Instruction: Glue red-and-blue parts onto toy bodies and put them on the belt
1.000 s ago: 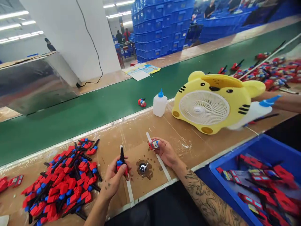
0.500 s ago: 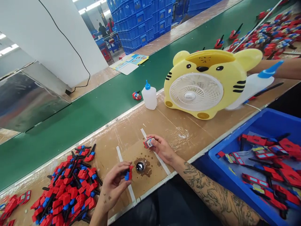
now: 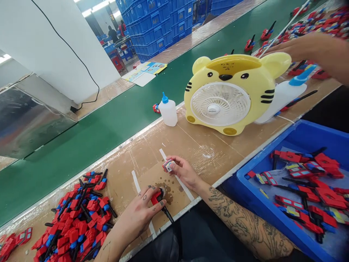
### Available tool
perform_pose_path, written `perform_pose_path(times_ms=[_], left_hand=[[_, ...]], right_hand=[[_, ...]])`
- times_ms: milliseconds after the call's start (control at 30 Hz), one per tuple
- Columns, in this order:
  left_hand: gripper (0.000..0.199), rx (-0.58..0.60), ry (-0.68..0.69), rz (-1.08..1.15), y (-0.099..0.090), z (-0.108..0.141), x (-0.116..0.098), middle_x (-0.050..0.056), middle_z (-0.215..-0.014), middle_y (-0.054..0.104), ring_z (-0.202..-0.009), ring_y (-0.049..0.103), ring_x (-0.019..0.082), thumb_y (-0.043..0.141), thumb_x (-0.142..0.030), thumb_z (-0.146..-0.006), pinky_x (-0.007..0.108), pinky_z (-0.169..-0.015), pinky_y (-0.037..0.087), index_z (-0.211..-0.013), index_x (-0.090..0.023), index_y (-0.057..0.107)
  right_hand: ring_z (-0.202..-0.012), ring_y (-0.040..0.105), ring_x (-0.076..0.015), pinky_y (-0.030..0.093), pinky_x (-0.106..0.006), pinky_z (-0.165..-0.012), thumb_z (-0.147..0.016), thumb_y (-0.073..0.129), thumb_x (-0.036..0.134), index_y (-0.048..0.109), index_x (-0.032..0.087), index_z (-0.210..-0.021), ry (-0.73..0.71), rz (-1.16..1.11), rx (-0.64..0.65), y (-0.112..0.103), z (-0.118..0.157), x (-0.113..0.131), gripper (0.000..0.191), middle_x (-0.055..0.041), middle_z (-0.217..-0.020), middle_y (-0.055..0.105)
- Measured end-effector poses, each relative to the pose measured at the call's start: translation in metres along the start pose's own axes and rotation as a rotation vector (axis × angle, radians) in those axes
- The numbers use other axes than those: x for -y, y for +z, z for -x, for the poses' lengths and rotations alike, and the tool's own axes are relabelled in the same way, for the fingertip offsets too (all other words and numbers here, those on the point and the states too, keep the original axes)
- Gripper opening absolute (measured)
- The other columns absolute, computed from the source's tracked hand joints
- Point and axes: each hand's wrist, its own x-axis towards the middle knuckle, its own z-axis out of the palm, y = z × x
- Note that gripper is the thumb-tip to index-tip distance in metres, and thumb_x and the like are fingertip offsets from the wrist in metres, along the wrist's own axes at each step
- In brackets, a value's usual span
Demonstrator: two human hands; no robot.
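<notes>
My left hand (image 3: 143,209) is closed on a red toy part (image 3: 156,198) with a black rod pointing down to the right. That part is held at the small dark cup (image 3: 162,190), which it partly hides; I cannot tell whether it dips in. Wet spots (image 3: 169,191) mark the brown board around the cup. A little further off, my right hand (image 3: 187,174) pinches a small red, white and blue toy piece (image 3: 169,166) between thumb and fingers. A pile of red and blue toy parts with black rods (image 3: 73,218) lies left of my left hand.
A yellow tiger-faced fan (image 3: 188,98) stands ahead, with white blue-tipped bottles (image 3: 168,112) on either side. A blue bin (image 3: 242,178) of red toys is at right. Another person's hand (image 3: 300,47) reaches behind the fan. A green belt (image 3: 109,116) runs beyond.
My left hand has moved right to the cup and turned palm down, bringing the red part over it. My right hand stays nearly still. The other person's hand has come into view above the fan.
</notes>
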Motion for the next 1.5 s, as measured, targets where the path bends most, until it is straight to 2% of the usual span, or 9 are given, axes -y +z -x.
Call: perform_pose_path(times_ms=[133,367,600,733,867,1067,1233,1367,1500], left_hand=[[0.045,-0.122,-0.049,0.114,-0.002,0.0,0.0,0.011,-0.132,0.059,-0.125,0.053,0.03,0.056,-0.013,-0.089,0.047,-0.106,0.045,-0.126,-0.036,0.067],[0.04,-0.832,-0.469,0.913,0.014,-0.005,-0.007,0.009,-0.112,0.07,-0.106,0.066,0.027,0.08,-0.035,-0.076,0.039,-0.097,0.051,-0.112,-0.022,0.07],[0.048,-0.869,-0.468,1.082,0.019,-0.019,-0.005,0.01,-0.111,0.073,-0.105,0.068,0.026,0.085,-0.036,-0.07,0.037,-0.094,0.053,-0.112,-0.019,0.07],[0.051,-0.884,-0.527,1.088,0.019,-0.023,-0.006,0.012,-0.113,0.073,-0.105,0.068,0.027,0.085,-0.038,-0.069,0.039,-0.096,0.052,-0.113,-0.017,0.07],[0.05,-0.98,-0.588,1.086,0.022,-0.033,-0.01,0.012,-0.116,0.072,-0.109,0.066,0.027,0.081,-0.04,-0.073,0.039,-0.1,0.049,-0.115,-0.016,0.066],[0.046,-1.239,-0.358,1.048,0.001,-0.06,-0.005,0.004,-0.11,0.067,-0.104,0.064,0.018,0.082,-0.028,-0.072,0.026,-0.093,0.049,-0.111,-0.023,0.059],[0.052,-1.388,-0.351,1.02,-0.037,-0.077,0.024,0.0,-0.102,0.064,-0.096,0.062,0.014,0.084,-0.031,-0.064,0.021,-0.086,0.047,-0.11,-0.023,0.06],[0.055,-1.311,-0.388,0.923,-0.061,-0.093,0.061,0.001,-0.1,0.065,-0.093,0.062,0.015,0.084,-0.035,-0.063,0.024,-0.086,0.047,-0.111,-0.022,0.06],[0.074,-1.118,-0.487,0.786,-0.087,-0.113,0.106,0.005,-0.097,0.069,-0.087,0.066,0.02,0.087,-0.04,-0.054,0.033,-0.086,0.049,-0.118,-0.018,0.057]], right_hand=[[-0.084,0.065,-0.0149,0.049,-0.025,-0.07,-0.067,0.087,0.034,0.068,0.021,-0.106,-0.047,0.039,0.024,-0.001,0.005,-0.003,0.045,-0.004,-0.097,0.073],[-0.1,0.068,-0.0213,0.051,-0.034,-0.089,-0.061,0.092,0.028,0.068,0.022,-0.116,-0.021,0.033,0.127,0.004,0.017,-0.012,0.06,-0.0077,-0.109,0.072],[-0.103,0.068,-0.024,0.053,-0.037,-0.09,-0.062,0.091,0.032,0.065,0.024,-0.118,-0.059,0.11,0.192,0.02,0.021,-0.011,0.062,-0.0087,-0.11,0.072],[-0.111,0.065,-0.0261,0.051,-0.041,-0.098,-0.067,0.089,0.031,0.061,0.027,-0.124,-0.121,0.345,0.21,0.028,0.027,-0.009,0.063,-0.0088,-0.118,0.069],[-0.11,0.064,-0.0285,0.051,-0.045,-0.099,-0.075,0.083,0.032,0.06,0.028,-0.128,-0.4,0.813,0.172,0.045,0.026,0.0,0.059,-0.0098,-0.123,0.067],[-0.112,0.061,-0.029,0.054,-0.045,-0.094,-0.09,0.058,0.018,0.047,0.021,-0.141,-1.005,1.126,0.283,0.098,-0.007,-0.001,0.053,-0.015,-0.12,0.066],[-0.109,0.061,-0.0284,0.054,-0.043,-0.092,-0.091,0.057,0.021,0.048,0.016,-0.137,-1.109,1.198,0.269,0.129,-0.05,-0.002,0.047,-0.0161,-0.116,0.066],[-0.123,0.056,-0.0275,0.049,-0.043,-0.103,-0.088,0.064,0.031,0.04,0.019,-0.144,-1.013,1.196,0.375,0.109,-0.084,0.008,0.062,-0.0149,-0.131,0.06],[-0.12,0.057,-0.0309,0.048,-0.046,-0.103,-0.079,0.075,0.041,0.047,0.014,-0.137,-0.778,1.269,0.278,0.056,-0.116,0.013,0.07,-0.0176,-0.127,0.061]])
